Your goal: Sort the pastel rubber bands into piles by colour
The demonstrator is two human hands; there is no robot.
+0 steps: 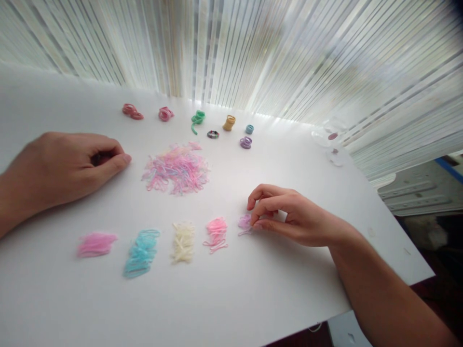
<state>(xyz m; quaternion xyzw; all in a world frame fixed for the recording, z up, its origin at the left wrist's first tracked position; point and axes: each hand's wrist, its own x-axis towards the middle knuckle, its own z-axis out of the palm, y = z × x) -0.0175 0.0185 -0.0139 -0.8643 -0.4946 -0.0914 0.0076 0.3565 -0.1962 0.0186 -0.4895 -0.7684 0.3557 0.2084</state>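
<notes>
My right hand is at the right end of the front row, thumb and index finger pinched at the edge of a small pile of lilac rubber bands. My left hand rests on the table at the left, fingers curled and thumb against the index finger, with nothing showing in it. Between the hands lies a loose heap of mixed pastel rubber bands. Sorted piles line the front: orchid-pink bands, light blue bands, cream bands and pink bands.
Along the back of the white table stand coiled items: red, pink, green, yellow, blue and purple. A dark beaded ring and clear plastic pieces lie nearby. String curtains hang behind.
</notes>
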